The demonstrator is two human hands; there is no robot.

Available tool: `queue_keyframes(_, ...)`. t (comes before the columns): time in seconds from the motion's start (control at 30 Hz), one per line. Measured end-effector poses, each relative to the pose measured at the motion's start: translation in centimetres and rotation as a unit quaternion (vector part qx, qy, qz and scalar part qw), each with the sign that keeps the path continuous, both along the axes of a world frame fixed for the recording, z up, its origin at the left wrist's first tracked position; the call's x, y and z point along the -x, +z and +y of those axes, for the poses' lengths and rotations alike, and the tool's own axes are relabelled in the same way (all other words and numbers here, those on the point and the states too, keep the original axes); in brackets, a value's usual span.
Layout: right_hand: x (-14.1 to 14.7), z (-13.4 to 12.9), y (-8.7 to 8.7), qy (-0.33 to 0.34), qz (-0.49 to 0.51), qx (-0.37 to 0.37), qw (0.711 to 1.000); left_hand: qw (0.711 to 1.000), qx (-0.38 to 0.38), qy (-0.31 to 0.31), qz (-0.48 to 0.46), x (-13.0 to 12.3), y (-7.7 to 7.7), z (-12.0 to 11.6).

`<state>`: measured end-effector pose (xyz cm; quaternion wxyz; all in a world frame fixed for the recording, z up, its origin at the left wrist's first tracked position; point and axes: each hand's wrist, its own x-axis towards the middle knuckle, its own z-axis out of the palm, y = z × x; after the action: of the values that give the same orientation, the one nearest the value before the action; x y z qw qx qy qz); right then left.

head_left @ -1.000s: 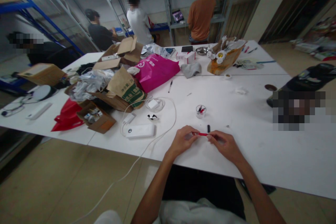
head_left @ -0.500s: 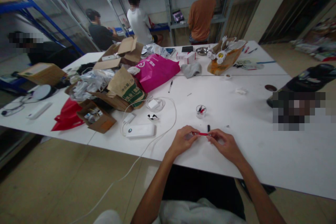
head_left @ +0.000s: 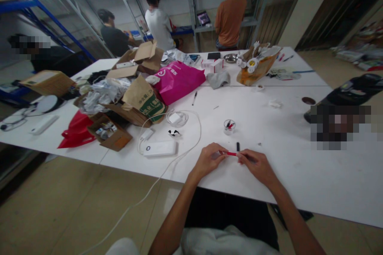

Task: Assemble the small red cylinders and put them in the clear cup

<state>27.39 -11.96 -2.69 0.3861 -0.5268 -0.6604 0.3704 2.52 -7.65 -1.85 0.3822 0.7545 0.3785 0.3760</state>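
A slim red pen-like stick is held level just above the near side of the white table. My left hand pinches its left end between thumb and fingertips. At its right end the fingers of my right hand are closed in the same way. Both ends are covered by fingertips. Just beyond the stick lies a short black piece, like a cap. Farther back stands a small clear cup with red and black bits inside.
Left of my hands lie a white power bank and a looped white cable. A pink bag and cardboard boxes crowd the left. A black bottle-like object is at right. Several people are beyond the table.
The red stick tilts slightly more, its right end a little lower. Both hands keep their grip in nearly the same place.
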Motion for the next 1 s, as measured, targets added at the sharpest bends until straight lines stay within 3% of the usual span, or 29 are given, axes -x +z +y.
queue_keyframes(0.27,0.2,-0.1,0.5,-0.010,-0.023,0.014,1.000,0.995,-0.097,0.002,0.034,-0.1,-0.4,-0.2)
queue_keyframes(0.5,0.3,0.0,0.6,-0.026,0.001,0.056,0.998,0.961,-0.262,-0.003,0.093,-0.6,-0.9,-0.9)
queue_keyframes(0.7,1.0,0.0,1.1,-0.029,0.026,0.092,0.995,0.941,-0.319,0.019,0.111,-0.4,-0.9,-1.5)
queue_keyframes(0.77,1.1,0.1,1.5,-0.032,0.022,0.072,0.997,0.941,-0.318,0.030,0.109,-0.5,0.0,-1.6)
queue_keyframes(0.83,0.9,0.2,2.1,-0.042,0.007,0.035,0.998,0.946,-0.304,0.049,0.096,-0.4,1.9,-2.0)
queue_keyframes(1.0,-0.2,2.1,6.0,-0.089,-0.055,-0.082,0.991,0.959,-0.247,0.119,-0.077,1.2,8.9,-5.8)
